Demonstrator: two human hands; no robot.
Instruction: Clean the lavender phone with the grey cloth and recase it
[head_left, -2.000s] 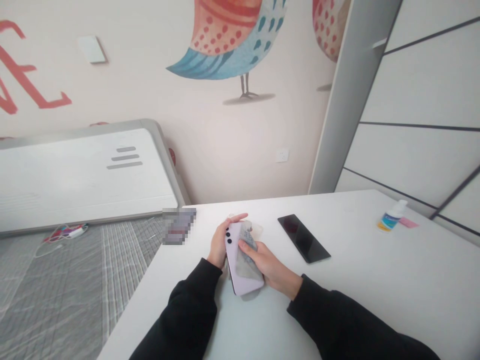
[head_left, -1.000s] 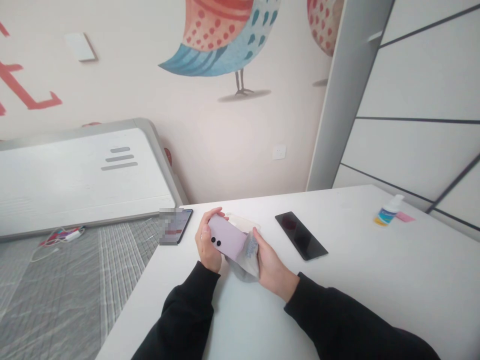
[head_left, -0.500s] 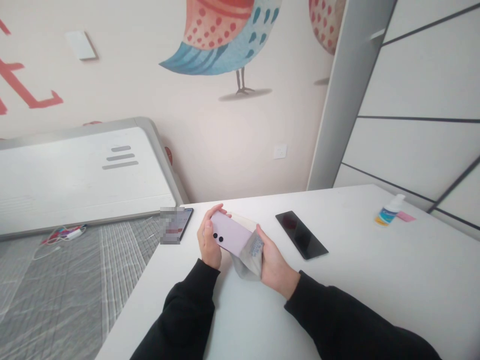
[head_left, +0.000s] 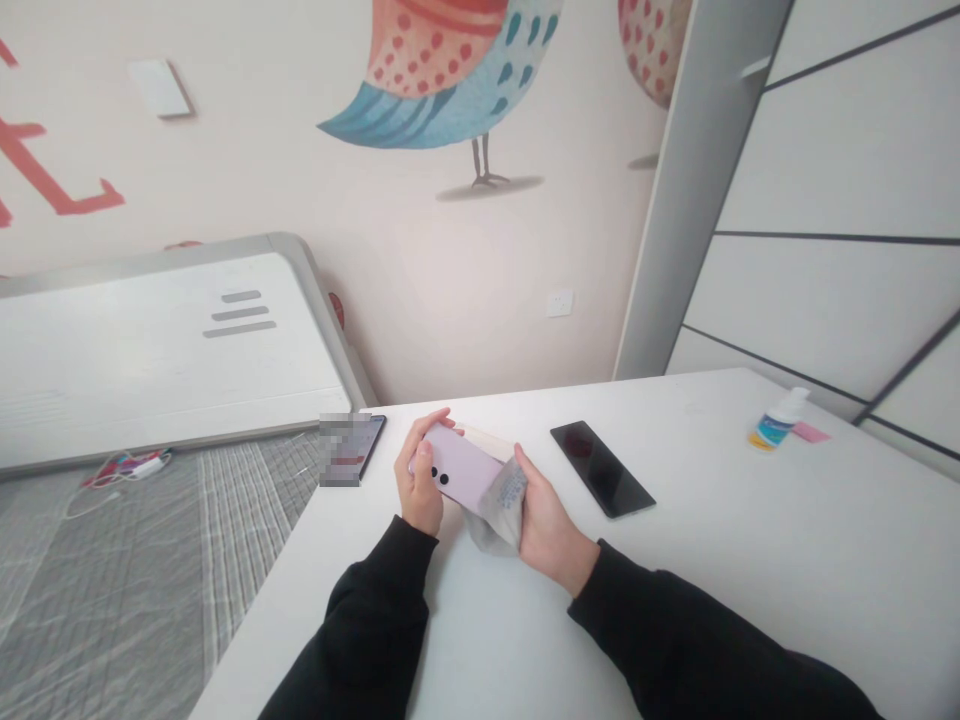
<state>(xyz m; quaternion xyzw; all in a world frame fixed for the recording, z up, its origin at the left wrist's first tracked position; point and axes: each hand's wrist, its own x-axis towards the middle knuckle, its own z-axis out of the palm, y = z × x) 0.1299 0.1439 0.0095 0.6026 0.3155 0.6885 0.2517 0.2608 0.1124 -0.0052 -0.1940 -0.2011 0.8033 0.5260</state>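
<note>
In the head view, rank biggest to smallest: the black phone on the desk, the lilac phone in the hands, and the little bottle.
Black phone and lilac phone look alike, too close to rank; then the little bottle, smallest.

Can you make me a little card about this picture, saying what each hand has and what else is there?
Left hand: holds a lilac phone with two black camera lenses
Right hand: holds a grey cloth against the phone's end
Nearby: black phone lying on the white table
Rest: small bottle at the table's far side, big bird picture on the wall
</note>
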